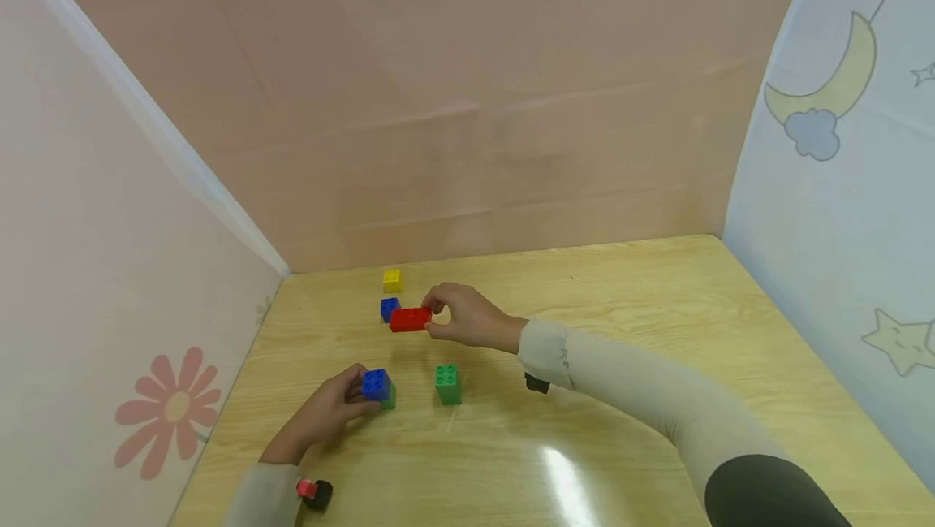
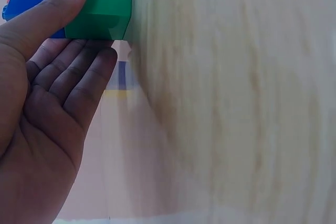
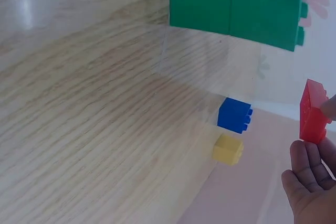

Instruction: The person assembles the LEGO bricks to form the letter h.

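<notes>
Left hand: curled, gripping a blue block and the green block beneath it, between thumb and fingers.
Right hand: parted only by the block's width, pinching a red block by one end.
Red block: raised above the counter.
Green stack: upright, right of the left hand.
Far blue block: near a yellow block.

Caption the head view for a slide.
The left hand holds a blue block atop a green block; the right hand pinches a red brick above the wooden table.
</notes>
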Demonstrator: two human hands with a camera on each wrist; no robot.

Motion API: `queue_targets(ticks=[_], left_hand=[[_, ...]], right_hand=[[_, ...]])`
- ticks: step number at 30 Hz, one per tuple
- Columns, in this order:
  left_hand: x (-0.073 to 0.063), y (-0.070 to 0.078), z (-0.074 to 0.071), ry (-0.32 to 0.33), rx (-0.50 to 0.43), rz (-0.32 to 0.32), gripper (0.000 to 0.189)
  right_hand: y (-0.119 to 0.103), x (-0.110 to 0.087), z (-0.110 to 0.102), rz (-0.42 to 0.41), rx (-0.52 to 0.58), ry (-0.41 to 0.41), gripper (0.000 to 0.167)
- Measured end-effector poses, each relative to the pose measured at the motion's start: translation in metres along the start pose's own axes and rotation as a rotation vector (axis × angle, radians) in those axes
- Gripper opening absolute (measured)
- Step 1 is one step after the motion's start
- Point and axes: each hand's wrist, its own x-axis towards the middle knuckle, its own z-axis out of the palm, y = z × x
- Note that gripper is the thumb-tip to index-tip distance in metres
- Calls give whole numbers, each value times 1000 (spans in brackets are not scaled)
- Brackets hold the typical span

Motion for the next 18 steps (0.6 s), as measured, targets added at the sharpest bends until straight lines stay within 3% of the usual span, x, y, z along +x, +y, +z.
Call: queue_targets(ticks=[18], left_hand=[[10, 7, 7, 11, 13, 18, 34]], right_hand=[[-22, -24, 1, -80, 40, -40, 22]])
